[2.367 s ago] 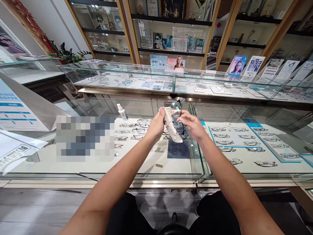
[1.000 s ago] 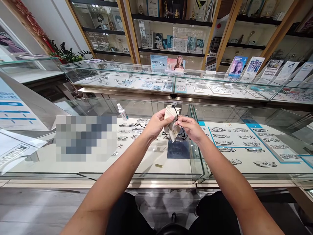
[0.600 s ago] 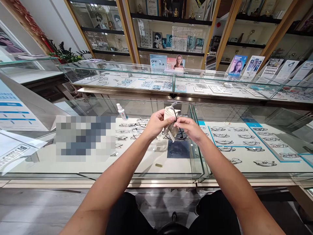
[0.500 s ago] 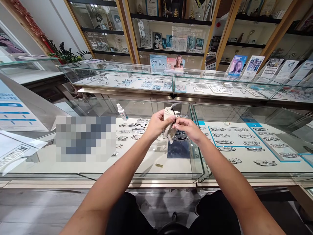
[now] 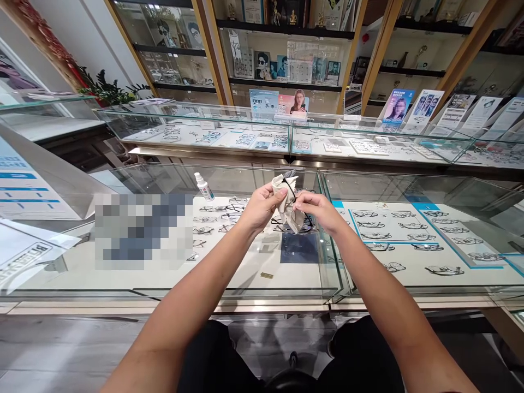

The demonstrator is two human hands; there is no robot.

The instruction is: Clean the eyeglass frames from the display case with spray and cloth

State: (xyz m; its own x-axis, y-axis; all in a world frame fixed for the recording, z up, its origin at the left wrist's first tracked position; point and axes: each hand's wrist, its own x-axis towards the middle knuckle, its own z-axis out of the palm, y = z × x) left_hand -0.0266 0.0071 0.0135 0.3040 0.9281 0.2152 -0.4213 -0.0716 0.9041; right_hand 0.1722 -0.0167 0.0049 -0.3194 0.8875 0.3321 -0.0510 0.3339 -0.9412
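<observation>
A pair of black-rimmed glasses is held in the middle of the frame, above the glass table and not touching it. A beige cloth is wrapped over most of the glasses, so only a short arc of rim and part of a lens show above the fold. Its loose corner hangs down between the two wrists.

The left hand comes in from the lower left. Its grip is pressed together on the cloth, with the thumb on top. The right hand faces it from the right, its grip pinching the glasses by the rim at the cloth's edge. The fingertips of the two hands nearly meet.

Under the hands, inside the case, lie a dark blue mat and a small brass piece. Rows of display frames spread to the right. A white spray bottle stands on the table, left of the hands. A second glass counter runs across the frame behind, with shelves above it and a plant at upper left.
</observation>
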